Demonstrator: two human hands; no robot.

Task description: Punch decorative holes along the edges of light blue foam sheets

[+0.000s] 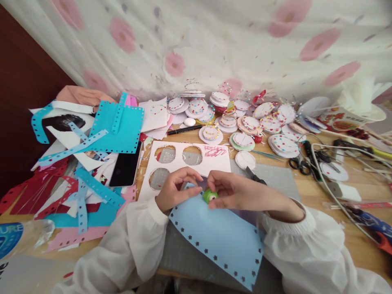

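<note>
A light blue sheet of paper (220, 241) with flower-shaped holes along its edges lies tilted over the grey mat. My left hand (179, 188) pinches its upper left edge between thumb and fingers. In my right hand (232, 190) is a small green craft punch (210, 196), gripped at the sheet's top edge, close to my left fingertips. The punch's far side is hidden by my fingers. Behind both hands lies a white card (214, 160) with round cut-outs and red scribbles.
Several stacked paper discs with beaded rings (197, 107) line the back. Punched paper scraps (116, 126) and a phone (125, 165) lie left. Black scissors (300, 165), a craft knife (255, 177), a white cable (324, 183) and pliers (372, 224) are on the right.
</note>
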